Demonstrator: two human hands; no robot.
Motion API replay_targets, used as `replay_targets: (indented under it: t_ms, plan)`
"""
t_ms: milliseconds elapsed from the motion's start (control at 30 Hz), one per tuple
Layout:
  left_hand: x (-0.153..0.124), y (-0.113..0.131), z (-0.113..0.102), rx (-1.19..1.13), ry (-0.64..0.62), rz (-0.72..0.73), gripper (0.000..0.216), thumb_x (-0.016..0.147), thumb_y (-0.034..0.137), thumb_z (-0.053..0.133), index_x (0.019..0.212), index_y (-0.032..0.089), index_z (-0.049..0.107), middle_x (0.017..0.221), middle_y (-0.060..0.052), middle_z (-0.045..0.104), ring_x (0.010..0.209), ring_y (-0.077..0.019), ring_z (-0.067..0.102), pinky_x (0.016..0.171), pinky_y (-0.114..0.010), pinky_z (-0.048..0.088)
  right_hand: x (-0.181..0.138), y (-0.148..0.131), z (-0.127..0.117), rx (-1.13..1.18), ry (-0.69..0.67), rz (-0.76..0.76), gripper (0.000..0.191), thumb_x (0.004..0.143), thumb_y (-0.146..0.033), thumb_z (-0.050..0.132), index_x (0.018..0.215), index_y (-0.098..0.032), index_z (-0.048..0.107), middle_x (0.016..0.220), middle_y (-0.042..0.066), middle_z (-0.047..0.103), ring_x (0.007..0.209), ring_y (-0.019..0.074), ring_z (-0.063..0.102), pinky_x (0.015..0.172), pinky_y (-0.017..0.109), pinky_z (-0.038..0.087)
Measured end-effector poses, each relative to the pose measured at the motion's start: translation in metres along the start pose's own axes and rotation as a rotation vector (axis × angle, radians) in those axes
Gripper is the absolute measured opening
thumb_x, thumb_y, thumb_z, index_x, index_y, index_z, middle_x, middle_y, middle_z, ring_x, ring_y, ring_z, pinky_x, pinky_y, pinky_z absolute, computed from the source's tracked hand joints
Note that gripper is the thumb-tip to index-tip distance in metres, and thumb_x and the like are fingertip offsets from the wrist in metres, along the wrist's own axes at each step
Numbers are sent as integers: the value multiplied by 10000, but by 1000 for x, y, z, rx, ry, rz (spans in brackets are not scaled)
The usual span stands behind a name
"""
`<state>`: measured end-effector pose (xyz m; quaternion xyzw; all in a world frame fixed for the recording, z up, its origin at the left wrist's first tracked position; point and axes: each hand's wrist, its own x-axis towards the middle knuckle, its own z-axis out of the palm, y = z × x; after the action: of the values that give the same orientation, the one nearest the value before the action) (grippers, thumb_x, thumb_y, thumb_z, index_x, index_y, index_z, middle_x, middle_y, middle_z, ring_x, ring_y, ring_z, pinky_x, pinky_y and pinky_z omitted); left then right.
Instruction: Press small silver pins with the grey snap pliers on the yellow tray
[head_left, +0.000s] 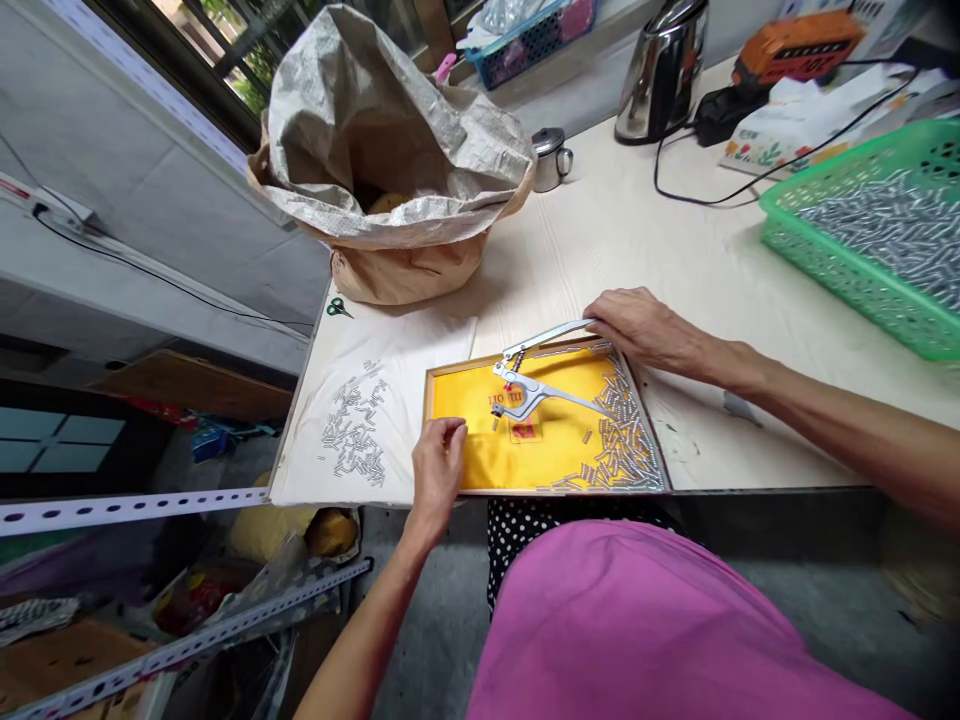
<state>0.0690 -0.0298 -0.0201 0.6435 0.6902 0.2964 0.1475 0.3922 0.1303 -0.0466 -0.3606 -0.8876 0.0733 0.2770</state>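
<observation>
My right hand (pixel 634 325) grips the upper handle of a silver hand-press plier (pixel 529 385) with a spring between its arms. The tool's lower arm reaches over a wood-framed tray (pixel 430 395) lined with yellow cloth. Small metal springs or pins (pixel 626 440) are heaped along the tray's right side and front. One small metal piece sits at or just under the tool's jaw. By the tray's left front corner, my left hand (pixel 439 462) has its fingers curled with thumb and forefinger close together; anything between them is too small to make out.
More small metal pieces (pixel 352 430) lie on white cloth at left, near green scissors (pixel 339 308). An open woven sack (pixel 409 265) stands behind. A green basket (pixel 840 270) of metal pieces is at right; a metal mug (pixel 550 165) and kettle (pixel 656 85) stand farther back.
</observation>
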Motion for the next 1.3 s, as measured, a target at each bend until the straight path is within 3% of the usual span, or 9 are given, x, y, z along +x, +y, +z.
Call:
replay_targets:
  t_ms: [100,300,467,600,800,900,1100,1200,1300]
  plan:
    - [5,-34,-13,3,12,-146,179,893,291,563,900,175,698,907,-70,714,819,-191,680,742,-295,536,-8,9,-14,15,15,40,324,1024,-458,320,962,-232,544,901,68,616,841,217,556,772,362,394]
    - [35,-95,-54,330,194,-209,223,875,270,532,898,144,715,899,-104,703,870,-235,656,841,-358,511,-29,14,-15,30,30,63,357,1026,-498,303,979,-233,537,909,106,625,853,237,579,779,401,428]
    - [61,-133,-69,498,137,-224,249,895,192,492,977,145,721,986,-112,684,980,-250,622,906,-369,477,-37,13,-3,80,53,48,302,1003,-510,370,966,-269,549,866,91,636,807,246,599,742,424,445]
    - [79,-141,-68,711,-25,-103,335,937,146,436,1163,185,681,1087,-113,631,1072,-261,552,865,-357,461,-35,7,2,126,47,57,263,993,-501,407,953,-285,552,829,72,633,749,234,601,697,415,453]
    - [99,-152,-76,962,-256,55,302,982,164,387,1017,170,687,1068,-135,605,1081,-292,492,814,-363,447,-17,-18,6,136,-27,13,278,1025,-430,370,955,-242,562,831,55,625,772,203,591,767,395,442]
    - [103,-159,-79,1007,-290,133,287,977,151,391,996,156,677,1044,-149,603,1070,-299,494,810,-371,448,-2,-35,17,144,-92,6,342,1037,-440,311,941,-224,558,851,59,632,809,204,594,810,394,435]
    - [106,-158,-79,1069,-330,195,284,961,127,387,978,156,669,1001,-151,614,1036,-306,519,775,-368,450,26,-53,40,9,-164,21,371,1043,-408,258,878,-217,531,844,69,627,769,202,552,744,364,399]
    - [108,-154,-79,1063,-322,197,283,958,134,379,938,148,661,984,-156,627,1020,-305,535,772,-367,454,25,-49,32,-40,-201,11,388,1047,-400,227,870,-220,522,846,69,633,765,202,549,739,366,389]
    - [105,-149,-82,989,-248,183,266,958,182,391,910,155,651,969,-153,648,1003,-303,553,775,-367,460,7,-35,3,-73,-199,5,417,1048,-412,194,864,-236,524,824,56,632,759,206,555,751,382,387]
